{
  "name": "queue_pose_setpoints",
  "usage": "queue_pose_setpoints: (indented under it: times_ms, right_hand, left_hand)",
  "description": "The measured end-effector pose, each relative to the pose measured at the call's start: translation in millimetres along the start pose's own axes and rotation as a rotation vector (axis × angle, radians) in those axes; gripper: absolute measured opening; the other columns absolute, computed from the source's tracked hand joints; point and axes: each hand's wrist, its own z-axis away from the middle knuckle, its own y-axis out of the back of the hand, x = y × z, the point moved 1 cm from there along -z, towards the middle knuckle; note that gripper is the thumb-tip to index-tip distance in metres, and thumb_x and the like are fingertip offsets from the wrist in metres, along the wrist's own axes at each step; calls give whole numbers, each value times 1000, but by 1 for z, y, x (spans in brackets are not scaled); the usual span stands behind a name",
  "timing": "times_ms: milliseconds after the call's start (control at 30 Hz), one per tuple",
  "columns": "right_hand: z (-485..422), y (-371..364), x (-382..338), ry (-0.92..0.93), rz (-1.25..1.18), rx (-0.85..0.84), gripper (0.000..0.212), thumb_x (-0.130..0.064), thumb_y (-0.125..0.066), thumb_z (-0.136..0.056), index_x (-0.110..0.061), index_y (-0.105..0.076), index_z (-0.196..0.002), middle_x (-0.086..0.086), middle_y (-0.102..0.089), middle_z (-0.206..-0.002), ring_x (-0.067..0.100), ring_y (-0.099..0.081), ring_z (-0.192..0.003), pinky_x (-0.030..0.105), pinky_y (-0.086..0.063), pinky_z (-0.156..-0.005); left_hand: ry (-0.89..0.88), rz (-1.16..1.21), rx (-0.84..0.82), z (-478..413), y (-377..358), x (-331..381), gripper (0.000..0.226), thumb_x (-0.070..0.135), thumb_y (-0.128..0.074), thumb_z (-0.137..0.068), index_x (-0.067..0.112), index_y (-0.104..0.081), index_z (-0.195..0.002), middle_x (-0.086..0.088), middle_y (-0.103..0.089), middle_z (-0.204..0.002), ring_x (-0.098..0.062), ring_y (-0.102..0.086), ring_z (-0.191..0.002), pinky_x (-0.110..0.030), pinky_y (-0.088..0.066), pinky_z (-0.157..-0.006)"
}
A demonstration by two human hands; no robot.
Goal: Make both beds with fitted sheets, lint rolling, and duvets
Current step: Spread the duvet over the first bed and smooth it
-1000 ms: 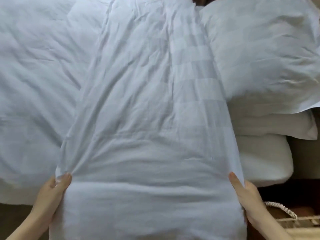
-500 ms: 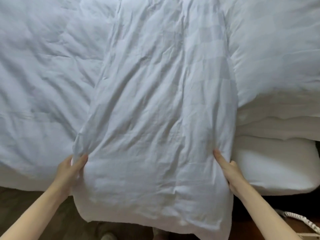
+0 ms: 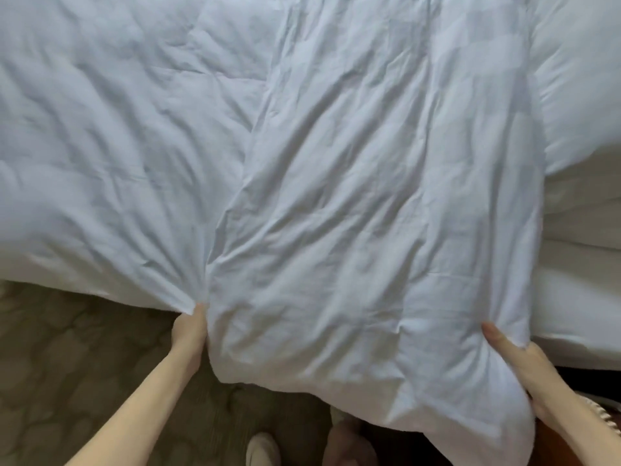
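Nearest, the left hand (image 3: 188, 334) pinches gathered cloth at the duvet's (image 3: 369, 230) left side. The right hand (image 3: 517, 361) grasps its right side, one finger on top and the rest hidden. In the last second the duvet's end has been drawn past the bed's (image 3: 578, 297) near edge, over the carpet (image 3: 84, 348). The folded band's long axis runs toward the far edge, so it probably still needs unfolding.

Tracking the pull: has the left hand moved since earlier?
Yes: the left hand, gripping the folded white duvet, drew back toward the person, off the white bed's near edge.
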Motion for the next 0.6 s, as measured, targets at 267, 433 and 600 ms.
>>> queue_pose_setpoints:
  times_ms: [267,433,600]
  right_hand:
    - [95,1,-23,162,89,279,76,-60,-78,-61,7,-62,-92,23,-62,-99,25,-52,-87,37,-40,-81]
    - [129,10,-21,199,78,348,91,-73,-81,-29,-1,-66,-83,14,-66,-86,22,-56,-78,35,-43,-72]
    - [56,-16,17,138,325,345,65,-15,-66,-81,13,-40,-133,18,-49,-130,34,-50,-115,31,-31,-102]
  left_hand:
    - [-416,-114,-31,65,98,-2,37,22,-48,-97,-5,-56,-73,-13,-56,-77,-22,-51,-85,-36,-35,-70]
    - [-492,-26,53,95,128,-3,30,6,-54,-95,-21,-63,-86,-29,-63,-84,-26,-60,-94,-8,-45,-71]
    - [-115,-216,-52,44,86,-30,41,21,-53,-96,-18,-64,-101,-35,-61,-113,-35,-58,-109,-36,-42,-93]
